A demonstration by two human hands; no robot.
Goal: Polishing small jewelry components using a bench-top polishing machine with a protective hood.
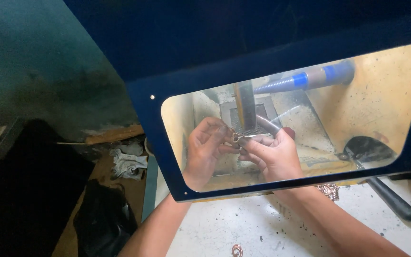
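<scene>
Both my hands reach under a blue shield with a clear window point(281, 52). Seen through the window, my left hand point(204, 150) and my right hand point(273, 156) pinch a small metal ring-shaped piece point(236, 138) between their fingertips. The piece sits just below a narrow polishing wheel point(245, 103), seen edge-on. Whether the piece touches the wheel I cannot tell. To the right of the wheel a tapered spindle with blue bands point(305, 79) points left.
A black-handled tool point(390, 197) lies on the stained white bench point(243, 223) at right. A small ornate metal piece point(328, 190) and a copper-coloured ring point(237, 250) lie on the bench. Crumpled cloth point(128, 162) and a dark bag point(103, 216) sit at left.
</scene>
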